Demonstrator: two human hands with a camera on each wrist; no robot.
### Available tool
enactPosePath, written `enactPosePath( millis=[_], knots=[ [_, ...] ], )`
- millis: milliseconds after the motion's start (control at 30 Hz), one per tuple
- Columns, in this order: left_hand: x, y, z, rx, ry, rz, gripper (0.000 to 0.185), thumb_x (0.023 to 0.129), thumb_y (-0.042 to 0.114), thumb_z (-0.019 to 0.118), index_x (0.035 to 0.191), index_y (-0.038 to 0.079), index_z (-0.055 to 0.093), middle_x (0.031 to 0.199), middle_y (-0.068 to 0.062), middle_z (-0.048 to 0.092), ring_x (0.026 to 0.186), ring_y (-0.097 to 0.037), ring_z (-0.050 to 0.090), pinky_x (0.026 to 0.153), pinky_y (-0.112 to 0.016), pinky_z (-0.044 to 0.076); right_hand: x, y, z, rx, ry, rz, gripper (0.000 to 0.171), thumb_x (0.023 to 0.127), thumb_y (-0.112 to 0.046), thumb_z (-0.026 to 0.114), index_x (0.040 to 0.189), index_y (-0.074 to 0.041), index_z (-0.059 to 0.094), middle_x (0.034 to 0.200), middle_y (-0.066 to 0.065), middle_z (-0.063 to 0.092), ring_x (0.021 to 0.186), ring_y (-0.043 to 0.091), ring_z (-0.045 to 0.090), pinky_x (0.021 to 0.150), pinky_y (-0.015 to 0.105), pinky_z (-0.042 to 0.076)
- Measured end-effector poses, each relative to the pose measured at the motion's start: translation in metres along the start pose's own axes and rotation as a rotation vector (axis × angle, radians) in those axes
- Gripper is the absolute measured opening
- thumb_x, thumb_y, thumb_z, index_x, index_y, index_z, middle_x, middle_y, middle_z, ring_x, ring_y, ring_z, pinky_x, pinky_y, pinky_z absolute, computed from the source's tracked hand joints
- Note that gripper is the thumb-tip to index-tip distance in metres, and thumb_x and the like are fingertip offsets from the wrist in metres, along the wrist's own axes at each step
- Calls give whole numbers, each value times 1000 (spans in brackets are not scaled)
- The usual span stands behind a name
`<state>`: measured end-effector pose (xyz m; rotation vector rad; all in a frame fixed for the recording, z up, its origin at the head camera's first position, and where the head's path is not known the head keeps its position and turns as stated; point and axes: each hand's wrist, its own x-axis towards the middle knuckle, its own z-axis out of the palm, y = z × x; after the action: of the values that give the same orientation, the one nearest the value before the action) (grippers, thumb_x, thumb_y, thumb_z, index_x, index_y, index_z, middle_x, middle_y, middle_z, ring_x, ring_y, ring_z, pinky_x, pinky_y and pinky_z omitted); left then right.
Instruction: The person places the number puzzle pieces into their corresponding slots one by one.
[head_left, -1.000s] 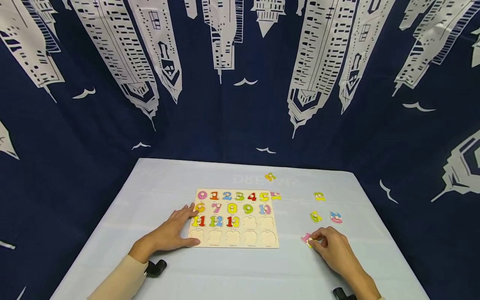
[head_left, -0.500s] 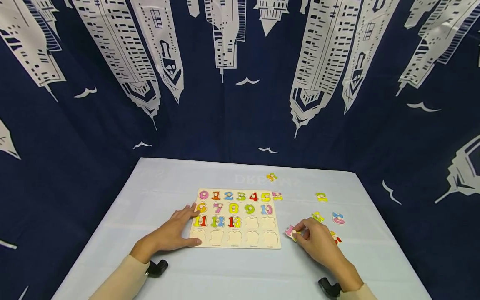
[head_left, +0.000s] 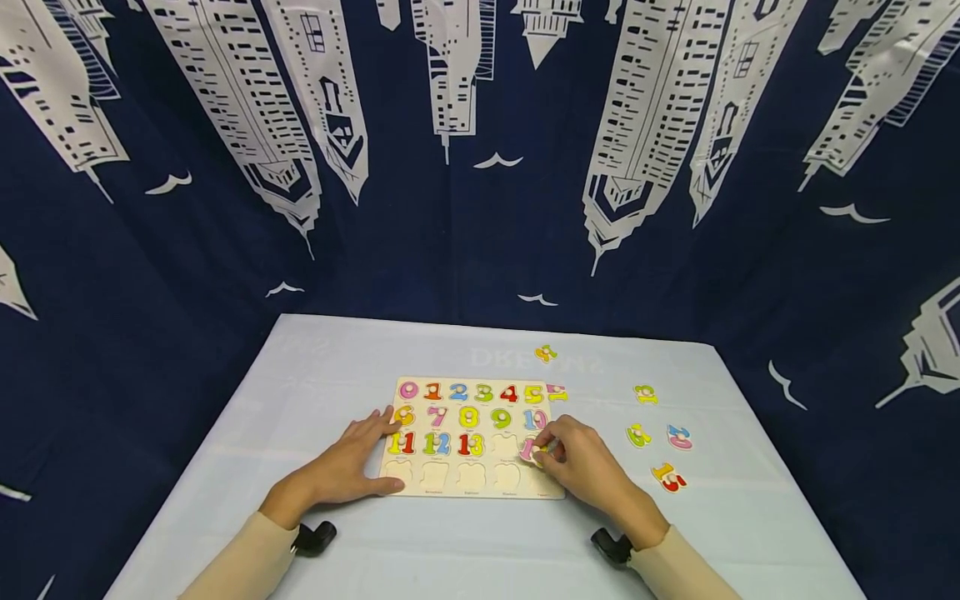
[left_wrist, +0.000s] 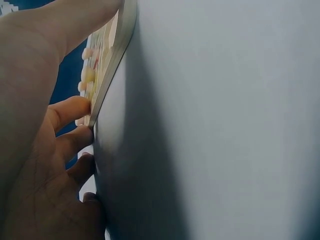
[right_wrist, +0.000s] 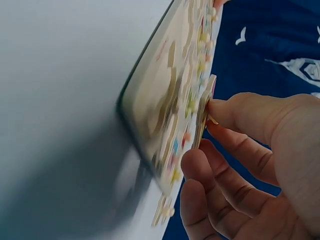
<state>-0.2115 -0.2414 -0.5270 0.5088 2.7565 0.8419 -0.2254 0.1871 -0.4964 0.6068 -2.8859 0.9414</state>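
Note:
A wooden number puzzle board (head_left: pixel 487 461) lies on the white table, with number pieces 0 to 13 seated and several bare recesses in the lower two rows. My left hand (head_left: pixel 341 461) rests at its left edge, thumb and fingers spread along the rim; in the left wrist view the fingertips touch the board's side. Between thumb and fingers, my right hand (head_left: pixel 588 467) pinches a pink and yellow number puzzle piece (head_left: pixel 527 451) over the right end of the third row. The right wrist view shows that piece (right_wrist: pixel 202 117) tilted close above the board, its far part hidden by fingers.
Right of the board lie loose pieces: an orange-red 15 (head_left: pixel 668 477), a blue-pink piece (head_left: pixel 679 437), a green-yellow piece (head_left: pixel 638 435) and a yellow-green piece (head_left: pixel 646 394). A pink-yellow piece (head_left: pixel 557 392) lies at the board's top right corner, an orange-yellow piece (head_left: pixel 546 354) behind it.
My right hand has carried the pink and yellow puzzle piece leftward from the table's right side to over the board, uncovering the orange-red 15. My left hand stays at the board's edge.

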Motion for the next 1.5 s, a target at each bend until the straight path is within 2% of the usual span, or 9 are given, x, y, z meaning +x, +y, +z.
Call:
enactPosePath(
  millis=[200, 533, 1100, 1500],
  knots=[
    [0, 0, -2, -4, 6, 7, 107, 94, 59, 94, 177, 11, 46, 196, -14, 23, 182, -48, 21, 147, -73, 19, 17, -10, 10, -13, -18, -79, 12, 98, -5, 91, 102, -14, 83, 95, 1, 70, 78, 14, 62, 67, 20, 48],
    [0, 2, 0, -10, 5, -9, 110, 94, 60, 94, 179, 11, 44, 197, -13, 22, 183, -46, 20, 149, -69, 16, 32, -18, 21, -82, -68, -84, 9, 99, -12, 93, 99, -16, 85, 95, -4, 69, 80, 9, 58, 69, 22, 47],
    [0, 2, 0, -14, -1, 2, 107, 94, 58, 94, 178, 11, 45, 197, -12, 23, 183, -46, 21, 149, -70, 17, 37, -17, 27, -126, -74, -74, 10, 98, -11, 93, 102, -17, 87, 95, -5, 69, 80, 7, 56, 72, 23, 49],
    [-1, 4, -1, -10, -1, 11, 107, 95, 58, 94, 177, 10, 46, 196, -14, 23, 183, -47, 21, 148, -71, 16, 37, -17, 29, -138, -62, -80, 9, 98, -10, 93, 103, -16, 88, 98, -2, 72, 81, 9, 57, 72, 24, 50]
  ],
)
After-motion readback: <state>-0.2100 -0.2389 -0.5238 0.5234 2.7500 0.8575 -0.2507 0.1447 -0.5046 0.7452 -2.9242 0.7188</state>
